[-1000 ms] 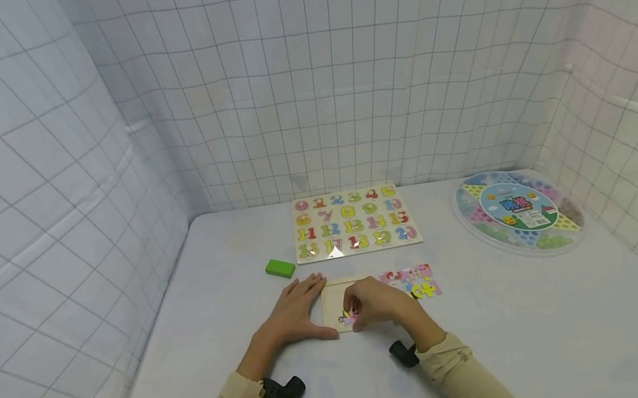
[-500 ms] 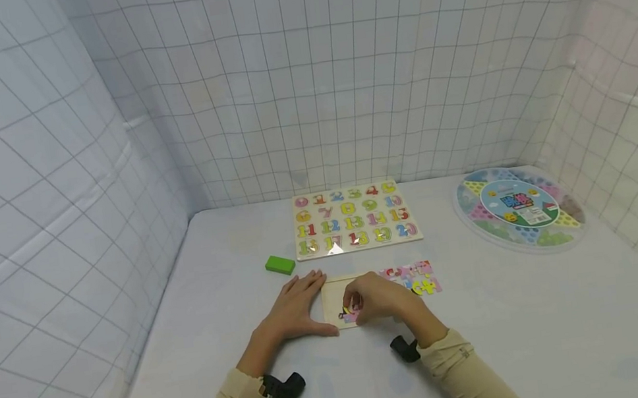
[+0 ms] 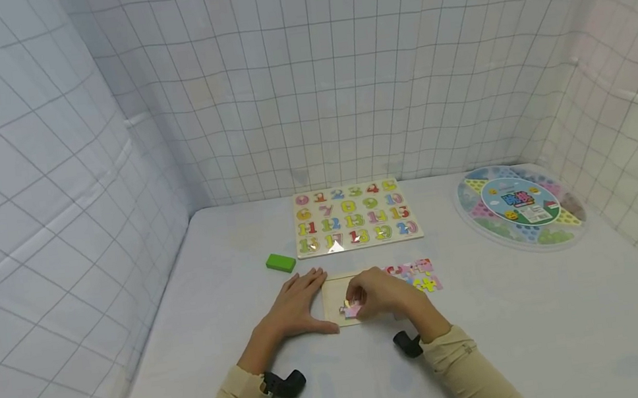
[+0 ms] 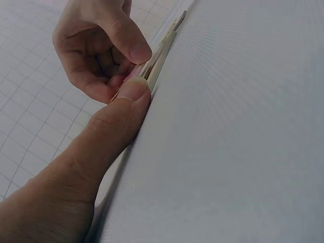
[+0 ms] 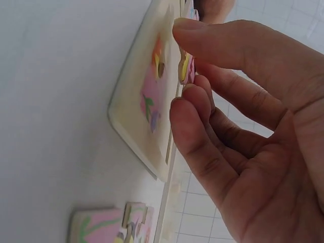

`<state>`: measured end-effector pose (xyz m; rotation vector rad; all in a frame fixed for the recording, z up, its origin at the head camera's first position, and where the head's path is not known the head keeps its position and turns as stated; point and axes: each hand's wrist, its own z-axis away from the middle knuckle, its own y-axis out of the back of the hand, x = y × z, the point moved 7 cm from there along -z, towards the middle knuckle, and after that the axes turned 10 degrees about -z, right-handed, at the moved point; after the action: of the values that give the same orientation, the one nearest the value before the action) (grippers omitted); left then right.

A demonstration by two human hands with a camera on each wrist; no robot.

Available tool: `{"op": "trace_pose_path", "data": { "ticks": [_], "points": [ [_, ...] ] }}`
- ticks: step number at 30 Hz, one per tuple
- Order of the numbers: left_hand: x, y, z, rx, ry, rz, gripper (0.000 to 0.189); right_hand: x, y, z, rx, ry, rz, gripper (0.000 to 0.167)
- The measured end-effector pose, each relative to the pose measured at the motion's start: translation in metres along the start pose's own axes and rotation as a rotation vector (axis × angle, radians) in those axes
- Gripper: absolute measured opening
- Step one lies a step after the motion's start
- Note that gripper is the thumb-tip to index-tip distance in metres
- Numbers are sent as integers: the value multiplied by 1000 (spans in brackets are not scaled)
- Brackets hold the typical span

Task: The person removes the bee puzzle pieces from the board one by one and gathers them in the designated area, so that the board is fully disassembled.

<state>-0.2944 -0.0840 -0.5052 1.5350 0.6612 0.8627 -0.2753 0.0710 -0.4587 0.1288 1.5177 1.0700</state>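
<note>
A small wooden puzzle tray [image 3: 333, 295] lies flat on the white table in the head view. My left hand [image 3: 295, 309] rests at its left side, fingers straight and thumb spread along the near edge. Between the thumb and fingertips of my right hand [image 3: 383, 292] is a pink and yellow jigsaw piece [image 5: 186, 67], tilted over the tray; the fingers partly hide it. In the right wrist view a colourful patch [image 5: 153, 88] shows on the tray's surface. Several loose pink and yellow jigsaw pieces [image 3: 424, 274] lie just right of the tray, partly behind the right hand.
Behind the tray is a number puzzle board [image 3: 355, 218]. A green block [image 3: 281, 263] sits left of that board. At the far right lies a round board in clear packaging [image 3: 522, 207]. Grid-patterned cloth walls [image 3: 335, 91] stand around the table.
The jigsaw piece has turned in my right fingers, with more of its pink face showing. My right hand has shifted slightly to the right. The left hand stays at the tray.
</note>
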Motion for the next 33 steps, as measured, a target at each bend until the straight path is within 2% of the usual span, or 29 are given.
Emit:
{"op": "trace_pose_path", "data": {
  "ticks": [5, 10, 15, 20, 26, 33],
  "points": [
    [1, 1, 0, -2, 2, 3, 117, 0, 6, 2, 5, -5, -58, 26],
    [3, 0, -1, -10, 5, 0, 117, 1, 14, 7, 15, 10, -34, 26],
    [3, 1, -1, -12, 3, 0, 116, 10, 30, 24, 42, 26, -16, 25],
    [1, 3, 0, -19, 8, -6, 117, 29, 51, 46, 81, 22, 28, 22],
    [0, 3, 1, -19, 4, 4, 117, 51, 66, 67, 106, -25, 59, 20],
    [-1, 0, -1, -22, 4, 8, 118, 69, 64, 81, 106, -121, 41, 21]
  ]
}}
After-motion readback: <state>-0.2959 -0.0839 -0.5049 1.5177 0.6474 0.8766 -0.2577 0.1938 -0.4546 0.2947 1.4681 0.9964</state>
